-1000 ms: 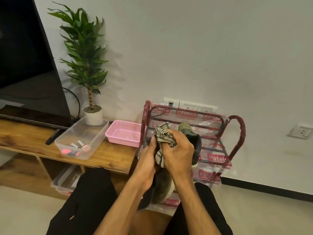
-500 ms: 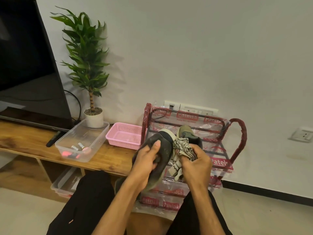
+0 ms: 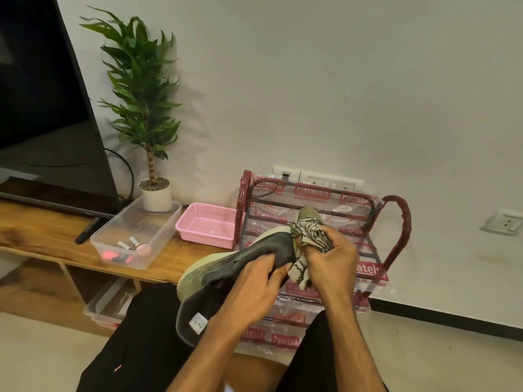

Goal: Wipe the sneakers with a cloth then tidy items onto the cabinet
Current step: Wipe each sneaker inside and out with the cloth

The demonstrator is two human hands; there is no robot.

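My left hand (image 3: 252, 290) grips a dark sneaker (image 3: 226, 273) with a pale green sole, held on its side over my lap, toe pointing up and right. My right hand (image 3: 331, 258) holds a bunched patterned cloth (image 3: 307, 236) against the sneaker's toe end. A second olive sneaker (image 3: 307, 213) stands on the red shoe rack (image 3: 396, 230) right behind the cloth, mostly hidden. The wooden cabinet (image 3: 42, 230) runs along the left.
On the cabinet stand a clear plastic box (image 3: 158, 222) with small items, a pink basket (image 3: 203, 230), a potted plant (image 3: 154, 190), a remote (image 3: 87, 230) and a television (image 3: 42, 108). Another clear box (image 3: 104, 304) sits under the cabinet. Wall sockets (image 3: 503, 222) are at right.
The sneaker has swung from upright in front of me to lying on its side, toe up. My right hand with the cloth has shifted right, off the shoe's body to its toe.
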